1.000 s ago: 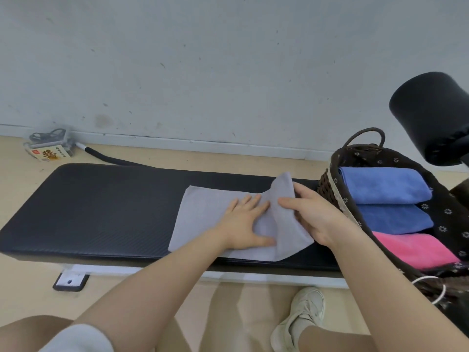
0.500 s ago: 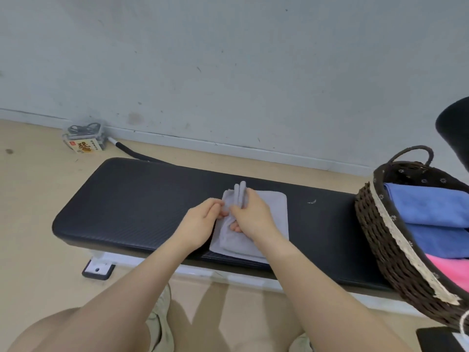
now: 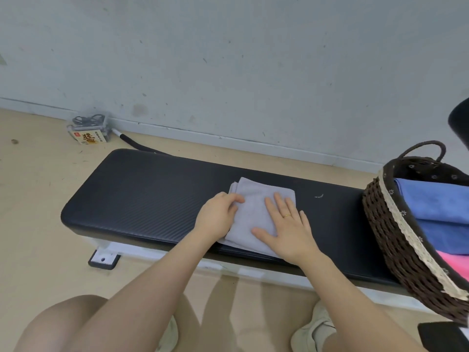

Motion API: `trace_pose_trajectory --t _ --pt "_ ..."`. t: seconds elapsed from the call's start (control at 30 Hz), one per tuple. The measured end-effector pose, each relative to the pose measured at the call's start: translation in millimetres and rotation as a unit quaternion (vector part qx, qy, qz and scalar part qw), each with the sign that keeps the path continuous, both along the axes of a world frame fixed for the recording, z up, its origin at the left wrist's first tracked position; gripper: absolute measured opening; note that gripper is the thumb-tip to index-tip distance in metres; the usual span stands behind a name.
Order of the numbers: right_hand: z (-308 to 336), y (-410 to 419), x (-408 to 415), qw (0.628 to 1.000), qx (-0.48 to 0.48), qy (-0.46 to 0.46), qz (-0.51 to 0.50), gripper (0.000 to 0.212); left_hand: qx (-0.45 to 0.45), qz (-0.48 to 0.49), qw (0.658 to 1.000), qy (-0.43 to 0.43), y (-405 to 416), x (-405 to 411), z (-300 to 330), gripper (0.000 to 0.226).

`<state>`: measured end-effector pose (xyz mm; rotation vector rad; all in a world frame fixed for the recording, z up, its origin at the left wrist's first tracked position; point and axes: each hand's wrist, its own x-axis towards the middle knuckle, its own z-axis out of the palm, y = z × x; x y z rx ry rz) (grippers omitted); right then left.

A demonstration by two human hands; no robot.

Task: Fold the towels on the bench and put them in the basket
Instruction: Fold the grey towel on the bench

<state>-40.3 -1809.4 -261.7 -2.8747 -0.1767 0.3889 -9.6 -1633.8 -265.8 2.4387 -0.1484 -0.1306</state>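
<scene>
Nearest, right hand: the right hand [image 3: 286, 226] lay flat with fingers straight, pressing the near right part of the folded grey towel [image 3: 253, 212], gripping nothing
Left hand: the left hand [image 3: 218, 217] rested at the towel's left edge, fingers curled onto the cloth there; whether it pinched a layer could not be told
Towel: it lay folded small on the black bench [image 3: 142, 194], about mid-length, long axis running near to far
Way to go: the wicker basket [image 3: 396, 240] stood on the bench's right end, well apart from the towel, so the right hand was the nearer one
Basket load: blue towels [image 3: 436, 199] and a pink towel [image 3: 454, 262] lay folded inside
</scene>
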Motion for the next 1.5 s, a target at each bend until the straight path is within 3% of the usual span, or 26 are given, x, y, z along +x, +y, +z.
trace_pose_trajectory --t 0.2,0.33,0.4,0.5,0.63,0.83,0.97,1.07,1.13,1.2,1.27,1.37,1.5 --pt "10 -9 -7 0.999 0.0 0.034 -0.031 0.106 0.024 0.025 0.999 0.009 -6 -7 4 0.031" --pt "18 -32 -10 0.991 0.064 -0.044 -0.112 0.071 -0.054 0.042 0.997 0.027 -4 -13 10 0.034" --pt "19 -39 -9 0.983 0.092 -0.052 -0.151 0.064 -0.001 0.033 0.999 -0.023 -4 -17 13 0.042" --pt "20 -41 -5 0.969 0.145 -0.01 -0.202 0.07 0.141 -0.078 0.98 -0.114 -12 -21 20 0.062" --pt "20 -39 -5 0.956 0.175 0.019 -0.234 0.057 0.267 -0.189 0.944 -0.048 -15 -16 21 0.086" --pt "18 -40 -1 0.944 0.227 0.068 -0.228 0.038 0.297 -0.214 0.93 -0.035 -27 -10 17 0.086" --pt "26 -45 3 0.925 0.283 0.079 -0.241 0.022 0.265 -0.206 0.942 -0.02 -41 -6 16 0.094" --pt "36 -57 7 0.946 0.226 0.026 -0.23 0.004 0.207 -0.192 0.959 -0.004 -58 -8 12 0.099" --pt "44 -60 8 0.958 0.191 0.001 -0.212 0.011 0.179 -0.181 0.967 -0.004 -64 -11 7 0.098" --pt "52 -54 9 0.968 0.18 -0.008 -0.173 0.003 0.173 -0.181 0.968 -0.008 -62 -10 1 0.101" --pt "61 -43 8 0.974 0.19 0.008 -0.123 0.017 0.145 -0.179 0.973 -0.014 -59 -8 -5 0.108" --pt "68 -28 7 0.965 0.239 0.028 -0.106 0.039 0.004 -0.161 0.987 0.005 -54 -11 0 0.099" --pt "71 -10 3 0.961 0.257 0.028 -0.1 0.057 -0.209 -0.116 0.96 0.143 -38 -9 12 0.091"
